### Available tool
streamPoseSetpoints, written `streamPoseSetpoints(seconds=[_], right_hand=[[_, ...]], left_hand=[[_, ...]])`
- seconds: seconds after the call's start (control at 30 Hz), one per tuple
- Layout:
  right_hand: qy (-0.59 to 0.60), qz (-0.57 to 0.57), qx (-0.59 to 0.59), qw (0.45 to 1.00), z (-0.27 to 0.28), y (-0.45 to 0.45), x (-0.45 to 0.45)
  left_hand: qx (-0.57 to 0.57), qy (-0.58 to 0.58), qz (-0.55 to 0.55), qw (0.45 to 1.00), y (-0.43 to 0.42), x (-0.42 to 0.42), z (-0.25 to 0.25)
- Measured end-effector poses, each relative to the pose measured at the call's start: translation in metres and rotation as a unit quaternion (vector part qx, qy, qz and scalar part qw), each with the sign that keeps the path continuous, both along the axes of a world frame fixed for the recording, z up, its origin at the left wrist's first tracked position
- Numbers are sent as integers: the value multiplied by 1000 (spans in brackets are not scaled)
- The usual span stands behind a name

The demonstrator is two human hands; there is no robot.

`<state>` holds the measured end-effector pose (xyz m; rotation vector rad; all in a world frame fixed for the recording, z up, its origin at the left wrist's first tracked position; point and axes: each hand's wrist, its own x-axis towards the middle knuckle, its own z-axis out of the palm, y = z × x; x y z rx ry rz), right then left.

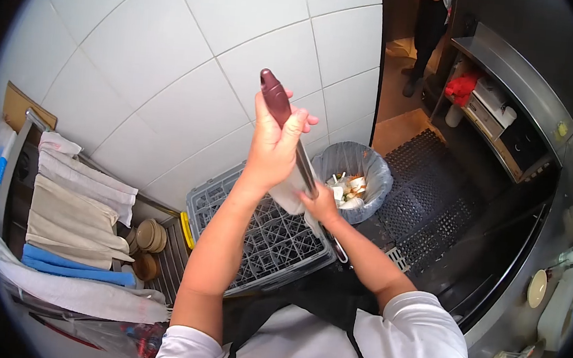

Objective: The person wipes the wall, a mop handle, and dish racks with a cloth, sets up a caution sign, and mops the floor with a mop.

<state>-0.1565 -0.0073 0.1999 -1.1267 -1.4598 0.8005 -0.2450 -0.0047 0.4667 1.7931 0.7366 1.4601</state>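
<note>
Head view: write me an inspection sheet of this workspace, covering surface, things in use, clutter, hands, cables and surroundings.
Surface: black holed floor mat.
Job's things: long pole, slanted, with a maroon grip; lower end's use unclear.
Clutter: scraps in the lined waste bin; cloths hanging at left.
Hands: left hand closed on the grip; right hand closed lower down.
Cables: nothing seen.
Surroundings: white tiled wall; grey plastic rack beside the bin; another person standing beyond.

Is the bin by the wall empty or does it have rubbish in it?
Not empty: the bin holds scraps, seen through its open top. How deep, I can't tell.
</note>
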Motion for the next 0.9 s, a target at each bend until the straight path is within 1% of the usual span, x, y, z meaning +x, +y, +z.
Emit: streamPoseSetpoints(seconds=[0.03, 0.1, 0.13, 0.17, 0.2, 0.23, 0.27, 0.3, 0.33, 0.37, 0.4, 0.43, 0.47, 0.5, 0.53, 0.57, 0.6, 0.63, 0.67, 0.7, 0.73, 0.8, 0.83, 0.87, 0.9], right_hand=[[-50, 10, -78, 996, -38, -2, 5], [-188, -27, -55, 980, -119, -10, 17], [-186, -44, -84, 978, -136, -24, 26], [-183, -62, -112, 975, -149, -35, 34], [-181, -79, -139, 971, -156, -41, 44], [-182, -74, -181, 964, -162, -48, 55], [-183, -68, -228, 954, -169, -58, 67], [-183, -62, -275, 942, -175, -67, 80], [-180, -78, -309, 931, -176, -80, 94], [-198, -103, -369, 902, -177, -90, 109], [-189, -156, -368, 897, -194, -105, 125], [-173, -169, -403, 883, -213, -116, 144], [-145, -192, -413, 878, -251, -132, 165], [-163, -260, -411, 858, -258, -154, 178], [-93, -285, -471, 829, -263, -173, 194], [-9, -296, -490, 820, -269, -191, 207], [-54, -383, -492, 780, -279, -206, 213], [-22, -395, -484, 781, -339, -226, 236], [20, -363, -521, 772, -346, -242, 252], [36, -374, -516, 770, -353, -255, 262], [54, -386, -509, 767, -358, -264, 264], [116, -387, -519, 753, -312, -272, 257], [148, -388, -521, 746, -288, -273, 251], [199, -387, -517, 737, -287, -275, 245], [250, -386, -511, 727, -299, -280, 245]], left_hand=[[15, -5, 5, 1000, 0, 1, -1], [-9, -17, 42, 999, -2, 3, -15], [-18, -22, 60, 998, -2, 4, -27], [-68, 43, 86, 993, -2, 1, -57], [-107, 62, 67, 990, -7, 3, -88], [-136, 62, 65, 987, -8, 3, -130], [-166, 107, 76, 977, -3, -3, -182], [-230, 131, 84, 961, -4, -6, -218], [-311, 86, 86, 942, 3, -14, -269], [-314, 33, 125, 941, 9, -18, -288], [-316, -18, 169, 934, 14, -23, -296], [-318, 27, 156, 935, 25, -35, -293], [-345, 59, 172, 921, 33, -39, -278], [-308, 88, 200, 926, 42, -38, -261], [-270, 92, 213, 935, 60, -42, -258], [-258, 107, 223, 934, 77, -41, -242], [-281, 159, 209, 923, 102, -50, -228], [-268, 155, 236, 921, 128, -54, -223], [-259, 148, 263, 918, 141, -55, -204], [-220, 108, 314, 917, 170, -63, -216], [-258, 128, 329, 899, 182, -70, -206], [-218, 29, 290, 932, 165, -61, -188], [-225, 55, 284, 930, 156, -60, -195], [-230, 80, 277, 929, 147, -61, -204], [-236, 105, 270, 928, 138, -62, -214]])
